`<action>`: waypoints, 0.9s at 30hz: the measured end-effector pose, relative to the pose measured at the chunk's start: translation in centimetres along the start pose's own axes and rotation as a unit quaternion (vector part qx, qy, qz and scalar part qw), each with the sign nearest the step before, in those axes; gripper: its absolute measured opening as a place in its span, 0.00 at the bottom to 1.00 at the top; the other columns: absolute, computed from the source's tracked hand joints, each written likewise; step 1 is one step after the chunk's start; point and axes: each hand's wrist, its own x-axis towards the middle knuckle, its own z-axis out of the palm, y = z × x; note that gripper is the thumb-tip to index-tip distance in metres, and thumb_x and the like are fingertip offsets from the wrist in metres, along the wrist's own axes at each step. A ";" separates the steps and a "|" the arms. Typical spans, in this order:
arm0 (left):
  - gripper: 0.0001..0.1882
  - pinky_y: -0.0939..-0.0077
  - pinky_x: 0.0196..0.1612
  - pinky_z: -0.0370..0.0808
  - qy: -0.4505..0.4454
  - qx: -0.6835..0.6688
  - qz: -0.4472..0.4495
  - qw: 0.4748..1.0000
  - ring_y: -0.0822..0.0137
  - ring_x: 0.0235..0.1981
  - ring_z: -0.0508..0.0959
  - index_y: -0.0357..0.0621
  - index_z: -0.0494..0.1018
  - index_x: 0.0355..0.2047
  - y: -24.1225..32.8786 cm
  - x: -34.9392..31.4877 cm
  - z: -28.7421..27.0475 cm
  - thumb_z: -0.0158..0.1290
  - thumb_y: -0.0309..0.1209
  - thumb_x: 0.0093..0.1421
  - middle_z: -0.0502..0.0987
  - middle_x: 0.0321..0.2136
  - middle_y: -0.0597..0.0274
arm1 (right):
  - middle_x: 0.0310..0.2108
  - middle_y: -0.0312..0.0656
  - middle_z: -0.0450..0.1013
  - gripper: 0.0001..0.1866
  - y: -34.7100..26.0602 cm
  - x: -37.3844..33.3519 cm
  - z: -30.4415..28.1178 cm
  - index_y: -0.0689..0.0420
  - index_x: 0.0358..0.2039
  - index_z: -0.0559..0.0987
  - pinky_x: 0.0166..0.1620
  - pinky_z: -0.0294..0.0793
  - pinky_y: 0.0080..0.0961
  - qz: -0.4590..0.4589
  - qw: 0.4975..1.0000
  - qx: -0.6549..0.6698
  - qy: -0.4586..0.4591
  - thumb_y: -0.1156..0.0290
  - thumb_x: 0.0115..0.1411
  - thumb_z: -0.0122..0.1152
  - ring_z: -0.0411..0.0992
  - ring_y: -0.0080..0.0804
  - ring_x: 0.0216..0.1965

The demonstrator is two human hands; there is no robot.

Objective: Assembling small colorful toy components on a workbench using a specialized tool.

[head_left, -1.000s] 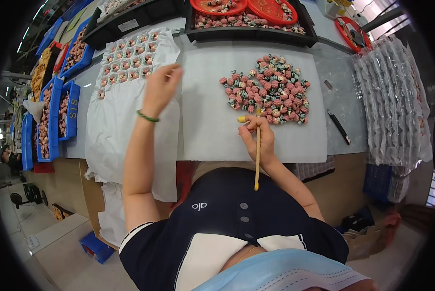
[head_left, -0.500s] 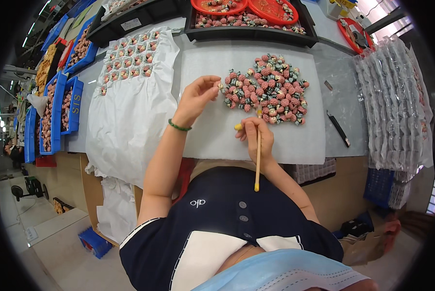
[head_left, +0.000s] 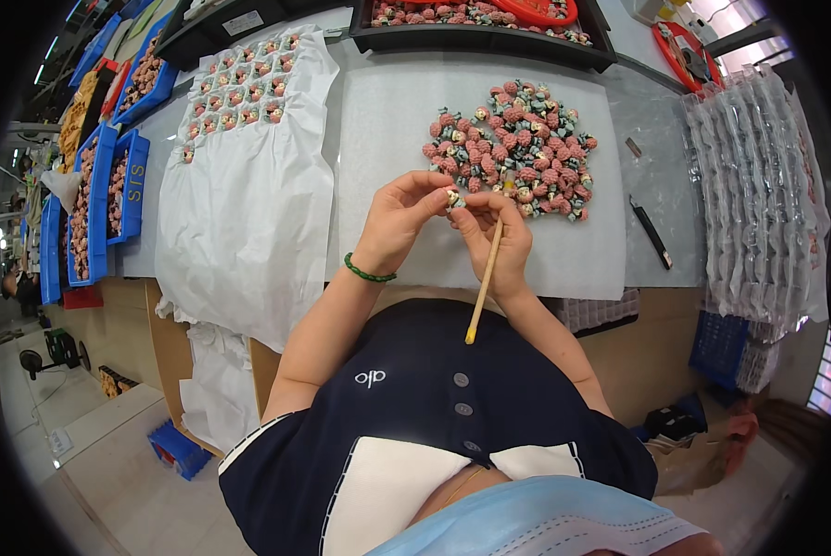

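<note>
My left hand (head_left: 399,227), with a green bead bracelet at the wrist, pinches a small painted figurine (head_left: 454,199) in pink, cream and grey-green. The fingertips of my right hand (head_left: 503,246) meet it from the other side. Across that right hand runs a thin wooden stick, apparently a brush (head_left: 485,289), its yellow-tipped end pointing down toward my body. Just beyond both hands lies a loose pile of similar figurines (head_left: 550,153) on a white foam sheet (head_left: 387,111). The figurine's finer details are partly hidden by my fingers.
Left of the sheet, a tray (head_left: 234,93) with rows of figurines sits over white paper (head_left: 248,204). A black bin (head_left: 480,39) stands at the back. Right are a black-handled tool (head_left: 650,232) and stacked clear plastic trays (head_left: 754,204). Blue bins (head_left: 128,185) line the far left.
My left hand has come from the pile's left edge toward my body with a figurine. My right hand has moved up to meet it, still carrying the stick. The view has shifted slightly.
</note>
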 end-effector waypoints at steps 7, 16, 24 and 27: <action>0.08 0.76 0.46 0.67 0.014 -0.072 -0.019 0.997 0.70 0.41 0.72 0.37 0.68 0.38 0.4 -0.8 -0.2 0.47 0.24 0.57 0.72 0.40 0.57 | 0.32 0.41 0.71 0.12 -0.4 0.6 -0.4 0.63 0.38 0.69 0.36 0.73 0.19 -0.225 0.930 -0.288 -0.044 0.80 0.52 0.56 0.72 0.28 0.31; 0.15 0.73 0.50 0.66 -0.004 -0.085 -0.015 0.996 0.68 0.43 0.71 0.33 0.66 0.45 0.5 -1.2 -1.0 0.46 0.24 0.58 0.71 0.42 0.55 | 0.29 0.39 0.68 0.25 -4.1 1.5 -0.8 0.62 0.52 0.61 0.27 0.68 0.14 -0.041 0.996 -0.063 -0.053 0.56 0.63 0.37 0.68 0.22 0.26; 0.13 0.77 0.47 0.67 0.015 -0.058 -0.020 0.998 0.70 0.41 0.72 0.32 0.68 0.43 0.1 -1.6 -0.6 0.46 0.21 0.57 0.73 0.40 0.57 | 0.20 0.31 0.63 0.16 -4.2 1.5 0.1 0.62 0.26 0.72 0.20 0.52 0.12 -0.111 0.982 -0.133 -0.079 0.64 0.62 0.42 0.54 0.13 0.17; 0.13 0.78 0.47 0.67 0.004 -0.066 0.003 0.998 0.70 0.41 0.71 0.32 0.69 0.43 -0.1 -1.7 -0.7 0.46 0.21 0.56 0.73 0.40 0.57 | 0.18 0.30 0.61 0.14 -4.0 2.1 -0.1 0.61 0.24 0.72 0.20 0.51 0.13 -0.079 0.978 -0.173 -0.085 0.67 0.62 0.42 0.53 0.13 0.17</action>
